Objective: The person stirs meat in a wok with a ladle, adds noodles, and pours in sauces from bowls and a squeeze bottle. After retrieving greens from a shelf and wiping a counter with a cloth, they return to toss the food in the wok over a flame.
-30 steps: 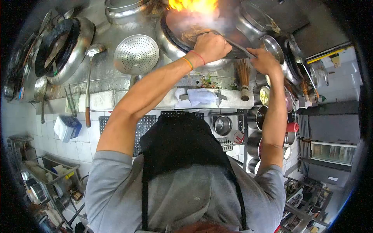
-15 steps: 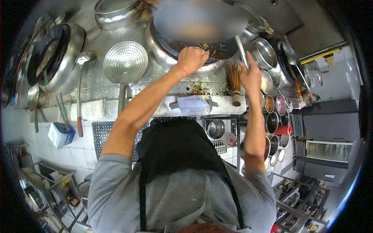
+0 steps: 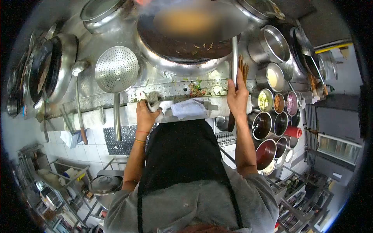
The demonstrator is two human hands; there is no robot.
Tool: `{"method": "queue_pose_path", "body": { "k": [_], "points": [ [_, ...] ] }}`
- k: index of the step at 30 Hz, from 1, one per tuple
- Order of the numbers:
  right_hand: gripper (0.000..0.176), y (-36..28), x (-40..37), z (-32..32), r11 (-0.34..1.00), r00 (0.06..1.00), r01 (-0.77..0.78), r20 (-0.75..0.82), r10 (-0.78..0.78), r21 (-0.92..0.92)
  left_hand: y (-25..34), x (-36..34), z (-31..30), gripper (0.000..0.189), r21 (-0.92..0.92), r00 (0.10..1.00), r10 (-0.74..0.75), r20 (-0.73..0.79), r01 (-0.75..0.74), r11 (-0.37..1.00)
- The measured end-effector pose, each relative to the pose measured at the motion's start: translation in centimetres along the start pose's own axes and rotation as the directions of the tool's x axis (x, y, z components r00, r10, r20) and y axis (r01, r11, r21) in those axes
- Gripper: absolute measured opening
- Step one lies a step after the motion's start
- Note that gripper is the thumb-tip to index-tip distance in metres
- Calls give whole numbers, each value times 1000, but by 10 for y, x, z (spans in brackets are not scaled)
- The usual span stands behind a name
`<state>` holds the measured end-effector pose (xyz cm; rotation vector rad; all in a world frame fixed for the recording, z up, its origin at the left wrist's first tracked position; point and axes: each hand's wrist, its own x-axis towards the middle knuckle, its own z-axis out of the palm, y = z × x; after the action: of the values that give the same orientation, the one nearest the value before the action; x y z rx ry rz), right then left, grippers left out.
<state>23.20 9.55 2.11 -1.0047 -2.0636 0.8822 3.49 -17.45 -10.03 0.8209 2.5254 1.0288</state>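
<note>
My left hand (image 3: 145, 116) is at the white front ledge, its fingers closed on a crumpled grey rag (image 3: 154, 101). My right hand (image 3: 237, 97) grips a long-handled metal cooking utensil (image 3: 234, 58) with a dark wooden end; its head is lost in a blurred patch. That handle slants up towards a large dark wok (image 3: 186, 50) set in a steel stove ring. Scraps of food cling to the near side of the wok, while its middle is blurred. A bamboo wok brush (image 3: 243, 70) lies partly behind my right hand.
Left of the wok lie a perforated strainer (image 3: 116, 70) and a ladle (image 3: 80, 97). A folded white cloth (image 3: 189, 108) sits on the ledge. Steel pots (image 3: 275, 42) and several ingredient tubs (image 3: 265, 153) stand at the right, with a red bottle (image 3: 294, 132).
My left hand has come back from the wok's rim to the ledge and taken hold of the rag. My right hand has moved lower with the utensil. The view has shifted.
</note>
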Motion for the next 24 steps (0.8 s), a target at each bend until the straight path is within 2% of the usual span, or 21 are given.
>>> {"method": "queue_pose_path", "body": {
  "k": [1, 3, 5, 6, 7, 8, 9, 10, 11, 12, 13, 14, 15, 16, 17, 18, 20, 21, 23, 24],
  "points": [
    [44, 5, 5, 2, 992, 991, 124, -54, -124, -6, 8, 0, -1, 72, 39, 1000, 13, -22, -12, 999],
    [45, 8, 7, 8, 993, 993, 115, -1, -115, -30, 8, -3, 2, 69, 86, 999, 18, -50, -14, 996],
    [46, 12, 12, 7, 993, 993, 111, 42, -108, -51, 11, -4, 1, 68, -29, 992, -62, -107, 59, 998],
    [46, 15, 16, 3, 994, 992, 85, 103, -78, -69, 11, -11, -6, 64, -68, 982, -176, -74, 171, 983],
    [47, 16, 21, -3, 994, 985, 62, 165, -46, -92, 18, -14, -17, 62, -453, 954, -293, 67, 291, 843],
    [45, 6, 30, -8, 993, 973, -40, 222, 63, -109, 22, -18, -30, 60, -739, 910, -337, 243, 399, 543],
    [44, -4, 39, -13, 981, 946, -138, 276, 172, -138, 28, -25, -45, 58, -811, 881, -365, 301, 438, 387],
    [44, 0, 51, -9, 981, 948, -135, 272, 168, -136, 32, -31, -56, 57, -861, 853, -378, 359, 459, 218],
    [44, 7, 62, -4, 988, 983, -18, 177, 46, -156, 28, -40, -58, 61, -921, 892, -309, 330, 376, 101],
    [44, 10, 76, 0, 977, 993, 102, 84, -88, -187, 26, -42, -57, 61, -924, 894, -306, 326, 370, 96],
    [46, 9, 91, 6, 956, 988, 152, 33, -149, -249, 32, -40, -60, 66, -893, 927, 11, 376, 365, -262],
    [46, 1, 104, 11, 954, 986, 165, 31, -162, -251, 34, -38, -62, 71, -713, 905, 324, 277, 419, -563],
    [47, -10, 115, 16, 957, 997, 79, 32, -73, -281, 23, -37, -57, 80, -699, 909, 362, 206, 396, -595],
    [47, -19, 125, 23, 951, 999, -10, 26, 19, -310, 19, -34, -56, 87, -711, 929, 335, 160, 344, -614],
    [48, -21, 133, 36, 942, 1000, 20, 18, -15, -334, 27, -26, -62, 88, -713, 931, 333, 150, 335, -616],
    [50, -26, 135, 45, 924, 988, -71, 99, 116, -375, 35, -17, -67, 90, -711, 933, 329, 145, 330, -621],
    [48, -22, 129, 72, 935, 952, -110, 235, 197, -338, 40, 4, -71, 89, -603, 869, 480, 122, 449, -660],
    [47, -20, 126, 80, 954, 923, -162, 302, 237, -253, 40, 14, -67, 89, -547, 804, 585, 104, 538, -641],
    [38, -55, 123, 61, 927, 821, -374, 454, 345, -27, 53, 14, -67, 81, -490, 777, 601, 187, 604, -628],
    [33, -73, 121, 51, 870, 756, -491, 523, 393, 56, 64, 10, -73, 69, -550, 809, 472, 350, 585, -596]
  ]
}}
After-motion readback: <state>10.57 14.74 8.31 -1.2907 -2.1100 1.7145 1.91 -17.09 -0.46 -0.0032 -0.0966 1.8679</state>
